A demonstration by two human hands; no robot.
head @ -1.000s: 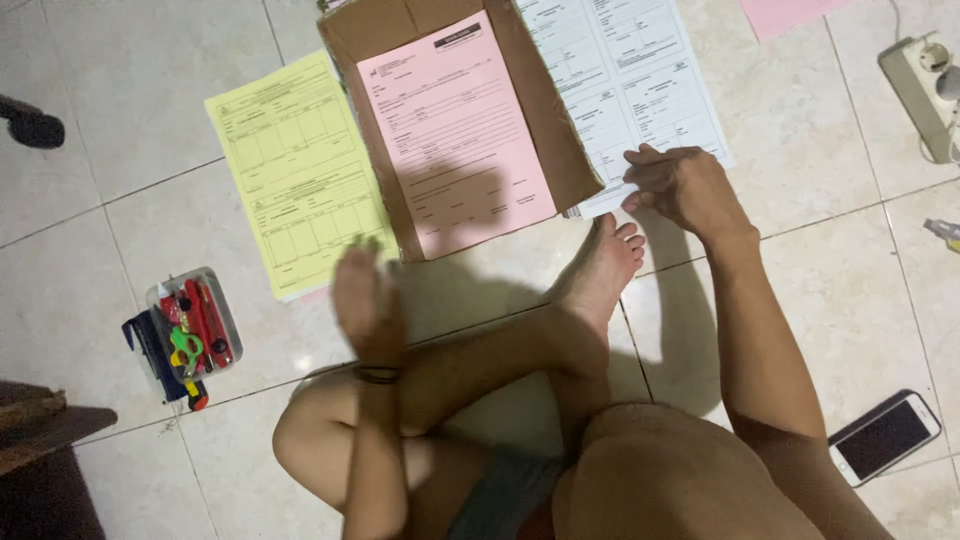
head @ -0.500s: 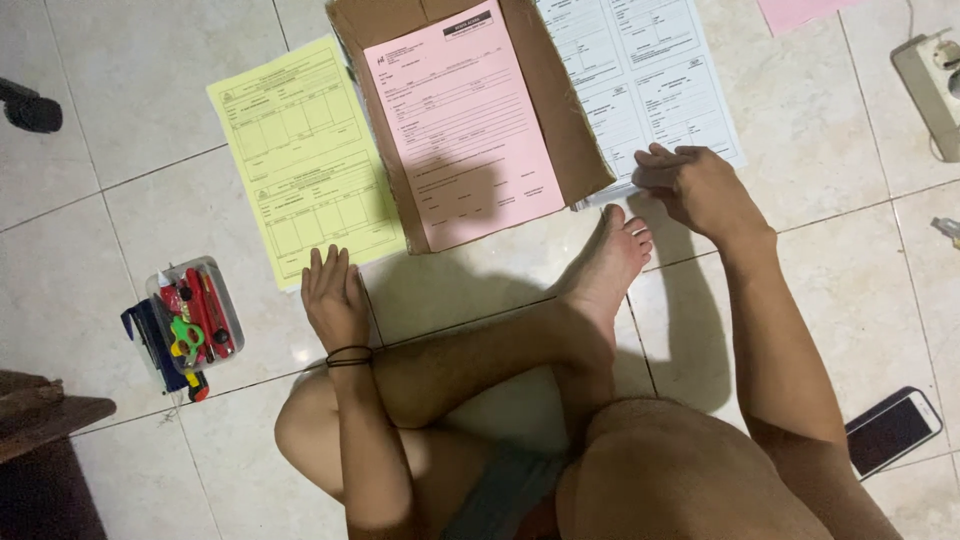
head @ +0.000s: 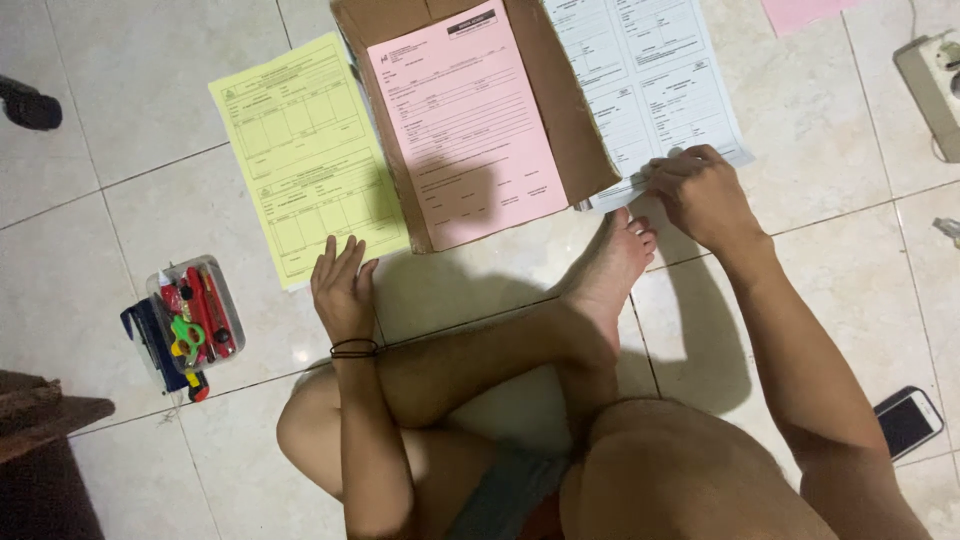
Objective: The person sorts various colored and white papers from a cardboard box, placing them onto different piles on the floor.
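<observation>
White form sheet [head: 655, 85], printed with boxed fields, lies on the floor [head: 130, 130] just right of the brown cardboard piece [head: 565, 130], its left edge touching or slipping under the cardboard. The right hand [head: 700, 195] is curled closed at the sheet's lower corner, fingers pinching or pressing the paper edge there. Judging from that grip, the step in hand is straightening or lifting this sheet by its corner; any further move would need the corner kept pinched without creasing, and the foot [head: 605, 270] just below the cardboard kept off the paper.

On the cardboard lies one pink form [head: 465, 120]. Left of the cardboard, touching it, lies one yellow form [head: 305, 155]. The left hand [head: 342, 290] rests open and flat on the floor at the yellow form's lower edge, holding nothing; a dark band circles its wrist.

Further left of the cardboard stands one clear box of stationery [head: 195, 315] with green scissors and red pens. Far right of it are one power strip [head: 935, 85], one phone [head: 908, 420], and a second pink paper's corner [head: 800, 12].
</observation>
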